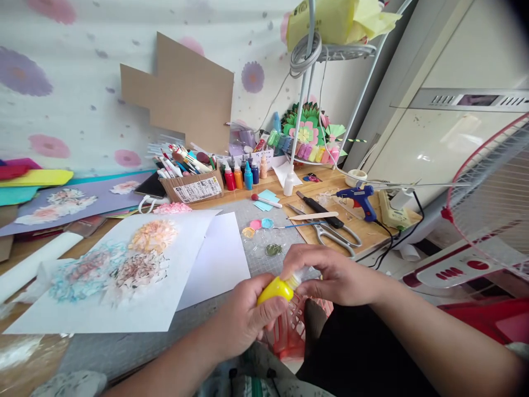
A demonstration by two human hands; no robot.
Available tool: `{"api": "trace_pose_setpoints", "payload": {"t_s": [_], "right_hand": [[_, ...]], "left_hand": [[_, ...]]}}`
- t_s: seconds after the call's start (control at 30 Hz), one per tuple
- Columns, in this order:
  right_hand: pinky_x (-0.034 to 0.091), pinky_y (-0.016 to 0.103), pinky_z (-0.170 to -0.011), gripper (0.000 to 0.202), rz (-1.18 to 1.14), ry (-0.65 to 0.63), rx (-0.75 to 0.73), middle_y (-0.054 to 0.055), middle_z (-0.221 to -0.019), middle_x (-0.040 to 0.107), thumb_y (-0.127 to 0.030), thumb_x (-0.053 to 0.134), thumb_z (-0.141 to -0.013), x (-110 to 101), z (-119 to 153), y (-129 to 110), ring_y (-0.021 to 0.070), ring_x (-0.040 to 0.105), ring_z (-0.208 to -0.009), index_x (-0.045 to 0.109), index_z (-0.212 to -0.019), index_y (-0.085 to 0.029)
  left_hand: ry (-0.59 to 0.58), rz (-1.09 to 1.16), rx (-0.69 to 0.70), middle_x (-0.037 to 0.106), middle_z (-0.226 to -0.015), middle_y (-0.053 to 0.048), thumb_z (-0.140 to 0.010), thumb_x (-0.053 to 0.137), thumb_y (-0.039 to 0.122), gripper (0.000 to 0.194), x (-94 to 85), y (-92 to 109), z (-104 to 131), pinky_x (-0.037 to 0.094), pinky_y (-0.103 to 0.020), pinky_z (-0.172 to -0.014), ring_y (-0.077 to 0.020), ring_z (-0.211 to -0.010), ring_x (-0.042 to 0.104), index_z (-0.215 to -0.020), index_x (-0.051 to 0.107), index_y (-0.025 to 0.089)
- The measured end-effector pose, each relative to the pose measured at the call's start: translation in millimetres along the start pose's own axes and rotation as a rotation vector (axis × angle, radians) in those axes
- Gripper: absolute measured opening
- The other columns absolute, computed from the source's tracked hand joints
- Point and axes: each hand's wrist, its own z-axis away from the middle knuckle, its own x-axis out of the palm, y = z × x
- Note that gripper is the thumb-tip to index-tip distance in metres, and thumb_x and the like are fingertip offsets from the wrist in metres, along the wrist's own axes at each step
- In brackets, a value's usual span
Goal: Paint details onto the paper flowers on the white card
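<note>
My left hand (246, 314) is wrapped round a small yellow paint bottle (275, 291), which tilts up to the right over the table's front edge. At the bottle's neck, my right hand (334, 273) has its fingers closed on a clear cap (305, 274); whether the cap is loose from the bottle I cannot tell. Beyond the hands, a dark green dab (273, 250) lies on the grey mat (231, 208), near a pink dab (255, 224), a blue dab (268, 223) and a yellow one. White paper (136, 314) with ruffled, coloured flower shapes is at the left.
Scissors (336, 237), a black-handled tool (320, 212) and a blue glue gun (357, 199) lie at the right, with cords beside them. Several paint bottles (238, 177) stand by a cardboard box of pens (194, 187). A red basket (289, 336) is below the table's edge.
</note>
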Motion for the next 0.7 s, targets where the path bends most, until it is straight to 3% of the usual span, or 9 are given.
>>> {"api": "trace_pose_setpoints", "payload": {"t_s": [0.1, 0.2, 0.3, 0.37, 0.5, 0.6, 0.7], "right_hand": [[0.051, 0.027, -0.078, 0.041, 0.139, 0.045, 0.037, 0.009, -0.104, 0.067, -0.035, 0.07, -0.08, -6, -3, 2, 0.0159, 0.063, -0.09, 0.062, -0.115, -0.014], [0.048, 0.024, -0.063, 0.027, 0.263, 0.139, 0.103, 0.006, -0.081, 0.068, -0.036, 0.067, -0.083, -2, -7, 5, 0.013, 0.061, -0.069, 0.066, -0.097, -0.012], [0.047, 0.025, -0.07, 0.015, 0.302, 0.103, 0.035, 0.005, -0.084, 0.065, -0.023, 0.068, -0.08, -1, -11, 9, 0.0136, 0.059, -0.077, 0.065, -0.091, -0.013], [0.047, 0.026, -0.078, 0.018, 0.297, 0.091, -0.017, 0.006, -0.093, 0.064, -0.019, 0.069, -0.078, -2, -12, 12, 0.0142, 0.058, -0.087, 0.063, -0.093, -0.013], [0.049, 0.023, -0.071, 0.035, 0.306, 0.082, 0.021, 0.005, -0.091, 0.068, -0.032, 0.074, -0.076, -4, -14, 16, 0.0129, 0.063, -0.079, 0.062, -0.103, -0.013], [0.047, 0.022, -0.067, 0.025, 0.366, 0.064, 0.03, 0.002, -0.081, 0.07, -0.032, 0.071, -0.08, -9, -14, 15, 0.0118, 0.063, -0.073, 0.066, -0.097, -0.014], [0.048, 0.022, -0.072, 0.027, 0.429, 0.113, 0.021, 0.004, -0.09, 0.07, -0.032, 0.07, -0.081, -24, -8, 15, 0.0118, 0.063, -0.079, 0.066, -0.101, -0.015]], "left_hand": [[0.13, -0.292, 0.066, 0.051, -0.069, 0.004, -0.083, 0.057, 0.057, 0.039, -9.6, 4, -7, 0.032, -0.021, -0.056, -0.0112, -0.062, 0.045, -0.087, 0.054, 0.019], [0.189, -0.479, 0.094, 0.054, -0.074, 0.004, -0.084, 0.057, 0.056, 0.037, -17.2, 8, -11, 0.032, -0.023, -0.06, -0.0128, -0.068, 0.046, -0.089, 0.058, 0.02], [0.186, -0.474, 0.082, 0.056, -0.077, 0.004, -0.083, 0.058, 0.057, 0.038, -21.8, 8, -12, 0.034, -0.023, -0.063, -0.0134, -0.07, 0.048, -0.091, 0.058, 0.02], [0.179, -0.461, 0.076, 0.057, -0.078, 0.004, -0.083, 0.057, 0.058, 0.038, -23.4, 8, -13, 0.035, -0.024, -0.064, -0.0137, -0.071, 0.049, -0.092, 0.059, 0.021], [0.192, -0.46, 0.058, 0.058, -0.077, 0.005, -0.083, 0.058, 0.056, 0.036, -23.3, 7, -16, 0.036, -0.024, -0.064, -0.0145, -0.072, 0.051, -0.092, 0.06, 0.022], [0.236, -0.478, 0.057, 0.061, -0.082, 0.004, -0.082, 0.06, 0.054, 0.034, -22.9, 5, -18, 0.038, -0.025, -0.068, -0.0157, -0.075, 0.053, -0.097, 0.061, 0.023], [0.277, -0.466, 0.039, 0.063, -0.084, 0.002, -0.081, 0.059, 0.053, 0.035, -25.3, -1, -17, 0.039, -0.026, -0.068, -0.0168, -0.076, 0.055, -0.099, 0.061, 0.023]]}}
